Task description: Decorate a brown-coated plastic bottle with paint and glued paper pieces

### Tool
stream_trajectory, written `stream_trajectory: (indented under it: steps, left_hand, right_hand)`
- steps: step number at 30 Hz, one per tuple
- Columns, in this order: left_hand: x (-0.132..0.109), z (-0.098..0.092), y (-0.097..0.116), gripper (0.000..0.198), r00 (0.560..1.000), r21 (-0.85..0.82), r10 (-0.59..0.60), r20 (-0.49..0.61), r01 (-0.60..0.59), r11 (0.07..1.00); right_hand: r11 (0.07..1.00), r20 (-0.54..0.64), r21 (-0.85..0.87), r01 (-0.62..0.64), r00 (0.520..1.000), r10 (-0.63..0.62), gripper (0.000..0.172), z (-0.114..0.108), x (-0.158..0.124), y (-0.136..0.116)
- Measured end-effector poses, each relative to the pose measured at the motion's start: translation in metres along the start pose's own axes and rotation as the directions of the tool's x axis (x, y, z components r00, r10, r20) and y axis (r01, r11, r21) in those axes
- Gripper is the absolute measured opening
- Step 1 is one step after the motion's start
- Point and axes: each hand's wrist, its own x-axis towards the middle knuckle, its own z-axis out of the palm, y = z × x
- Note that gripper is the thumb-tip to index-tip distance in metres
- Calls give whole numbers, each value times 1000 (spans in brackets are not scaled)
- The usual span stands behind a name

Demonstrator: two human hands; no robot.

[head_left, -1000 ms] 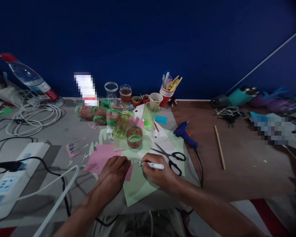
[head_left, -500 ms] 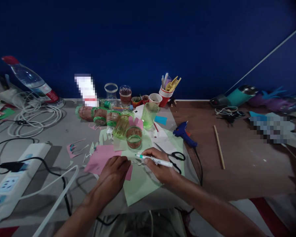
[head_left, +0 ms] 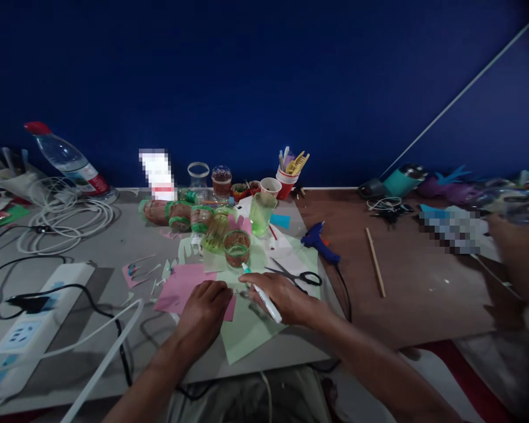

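Observation:
My right hand point(head_left: 282, 294) is closed round a white marker point(head_left: 268, 304) with a green tip end, which points up and left toward a small brown cup with green rims point(head_left: 237, 248). My left hand point(head_left: 208, 302) lies over the pink paper point(head_left: 183, 288) with its fingers pressed together near a small pale scrap; whatever they pinch is too small to make out. Beneath both hands is light green paper point(head_left: 242, 341). Black-handled scissors point(head_left: 297, 275) lie just beyond my right hand.
A blue glue gun point(head_left: 321, 244) and a wooden stick point(head_left: 375, 262) lie to the right. Behind stand a green cup point(head_left: 263, 214) and joined brown-green pieces point(head_left: 180, 216). At left are a power strip point(head_left: 35, 329) and cables. Another person's hand point(head_left: 514, 241) shows far right.
My right hand has turned the marker from nearly level to a steeper slant, its green end nearer the small cup. The view has shifted a little, and another person's hand shows more at the right.

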Motion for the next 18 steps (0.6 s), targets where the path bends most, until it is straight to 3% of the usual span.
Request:
stream_trajectory:
  steps: [6,11,13,18]
  left_hand:
    - [1,0,2,20,1000,5,5,-17,-5,1000]
    - [1,-2,3,20,999,-7,0,-42,0,1000]
    - [1,-3,3,20,999,-19,-2,-42,1,1000]
    - [3,-4,5,18,998,-54,-29,-58,26,998]
  right_hand:
    - [971,259,-214,-105,953,160,44,-19,-10,-8]
    - [876,246,-411,-252,895,373,41,-27,-18,0]
    - [845,230,-474,-248,891,391,39,-27,-19,1]
    - [835,287,-540,-107,909,302,35,-18,-17,0]
